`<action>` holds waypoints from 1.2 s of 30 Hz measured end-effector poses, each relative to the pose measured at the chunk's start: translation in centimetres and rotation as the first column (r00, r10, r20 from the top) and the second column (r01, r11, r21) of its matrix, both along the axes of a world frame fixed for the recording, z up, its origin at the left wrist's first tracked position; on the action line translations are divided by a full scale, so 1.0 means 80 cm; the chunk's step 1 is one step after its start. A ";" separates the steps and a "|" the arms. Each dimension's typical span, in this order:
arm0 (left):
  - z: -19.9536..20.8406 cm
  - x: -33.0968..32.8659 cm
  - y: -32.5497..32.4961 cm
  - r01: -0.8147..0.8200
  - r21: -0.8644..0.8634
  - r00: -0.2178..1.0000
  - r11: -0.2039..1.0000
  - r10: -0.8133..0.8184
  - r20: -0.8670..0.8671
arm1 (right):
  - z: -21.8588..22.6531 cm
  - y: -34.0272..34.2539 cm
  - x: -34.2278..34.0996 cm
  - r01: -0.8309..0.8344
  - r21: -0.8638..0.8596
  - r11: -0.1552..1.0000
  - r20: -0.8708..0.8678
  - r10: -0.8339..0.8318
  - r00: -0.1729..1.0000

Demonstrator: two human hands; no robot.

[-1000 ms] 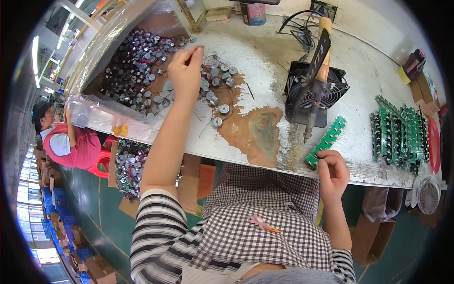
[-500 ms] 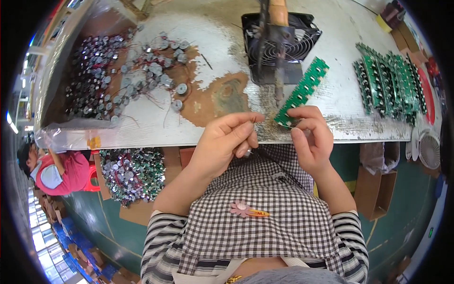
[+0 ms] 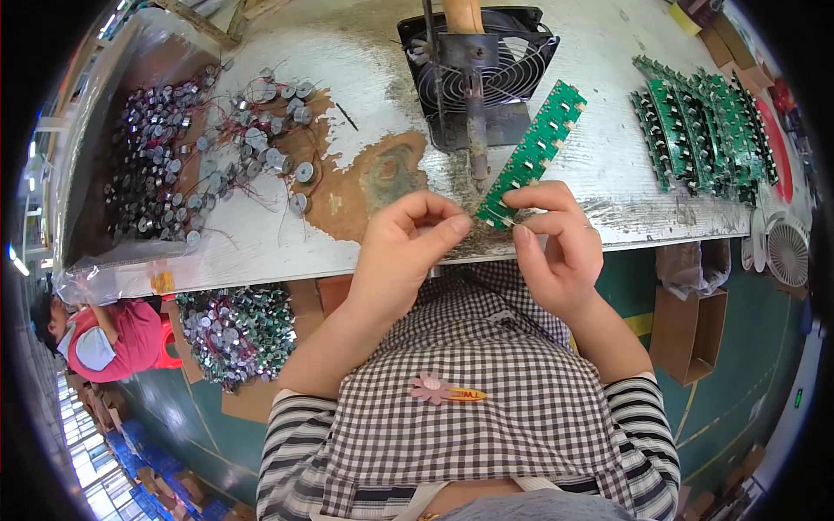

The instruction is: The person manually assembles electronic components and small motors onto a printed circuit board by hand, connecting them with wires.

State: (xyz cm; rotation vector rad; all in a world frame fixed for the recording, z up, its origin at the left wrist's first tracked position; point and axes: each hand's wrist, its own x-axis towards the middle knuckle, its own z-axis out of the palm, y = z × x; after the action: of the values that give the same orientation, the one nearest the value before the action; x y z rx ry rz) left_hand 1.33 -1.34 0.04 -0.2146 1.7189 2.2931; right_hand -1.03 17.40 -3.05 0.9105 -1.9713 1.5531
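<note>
A long green circuit board (image 3: 532,156) slants over the front part of the bench, its near end between my two hands. My right hand (image 3: 560,252) is closed on that near end, the index finger along the board's edge and the thumb just below. Left of it, my left hand (image 3: 404,247) pinches thin wire ends close to the board's lower left corner. The wires are barely visible now. Below that palm a bit of shiny metal (image 3: 435,271) shows, mostly hidden. An upright soldering iron (image 3: 476,113) points tip down just beyond the board's left side.
Small round motors (image 3: 252,139) with red wires lie at the left, many inside a plastic-lined box (image 3: 87,200). Behind the iron stands a black fan (image 3: 486,69). Stacked green boards (image 3: 704,135) are at the right. A carton of parts (image 3: 234,334) sits below the bench; a person (image 3: 113,339) sits at far left.
My left hand has turned and brought its fingertips up to the board's near end. The right hand stays on the board. The whole view has shifted slightly.
</note>
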 end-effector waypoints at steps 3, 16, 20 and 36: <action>0.000 -0.002 0.006 0.006 0.010 0.999 1.000 -0.005 -0.032 | 0.001 0.000 -0.001 -0.006 -0.023 1.000 0.003 0.006 1.000; 0.002 -0.014 0.010 -0.053 0.035 0.996 0.998 0.056 -0.077 | 0.013 -0.010 -0.006 0.084 0.043 0.996 -0.053 -0.082 0.995; 0.006 -0.011 0.014 -0.085 0.019 0.991 0.996 0.086 -0.104 | 0.017 -0.013 -0.003 0.099 0.049 0.994 -0.062 -0.096 0.993; 0.003 -0.006 0.015 -0.097 -0.084 0.990 0.992 0.087 -0.113 | 0.009 -0.009 0.004 0.066 0.070 0.995 -0.020 -0.065 0.998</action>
State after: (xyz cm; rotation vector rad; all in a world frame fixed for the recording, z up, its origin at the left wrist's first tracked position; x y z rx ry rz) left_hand 0.81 -0.14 0.30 -0.1934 1.9051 2.3348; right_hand -0.72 16.69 -2.33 0.8753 -2.0340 1.4426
